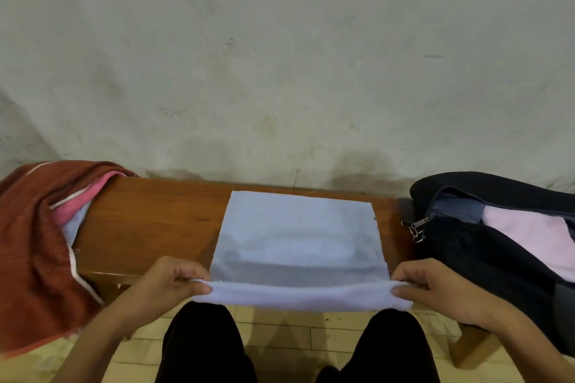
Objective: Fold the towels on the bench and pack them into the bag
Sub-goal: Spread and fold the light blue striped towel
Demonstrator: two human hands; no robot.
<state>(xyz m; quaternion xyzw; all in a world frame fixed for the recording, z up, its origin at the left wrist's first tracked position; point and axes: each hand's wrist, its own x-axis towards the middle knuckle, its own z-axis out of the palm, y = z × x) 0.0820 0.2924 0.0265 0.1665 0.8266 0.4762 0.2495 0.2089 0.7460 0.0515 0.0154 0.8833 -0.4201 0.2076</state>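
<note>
A light blue towel (298, 233) lies spread on the wooden bench (149, 221), its near edge lifted off the bench. My left hand (174, 280) pinches the near left corner and my right hand (435, 286) pinches the near right corner. An open dark bag (485, 246) sits at the bench's right end with a pale pink towel (529, 239) inside. A heap of towels lies at the left end: a rust-red one (31, 242) over a pink one (74, 199) and a pale blue one (73, 227).
A stained grey wall (280, 71) rises right behind the bench. The bag's zipper pulls (417, 227) hang near the blue towel's right edge. My knees in black trousers (202, 345) are below the bench, over a tiled floor (280, 336).
</note>
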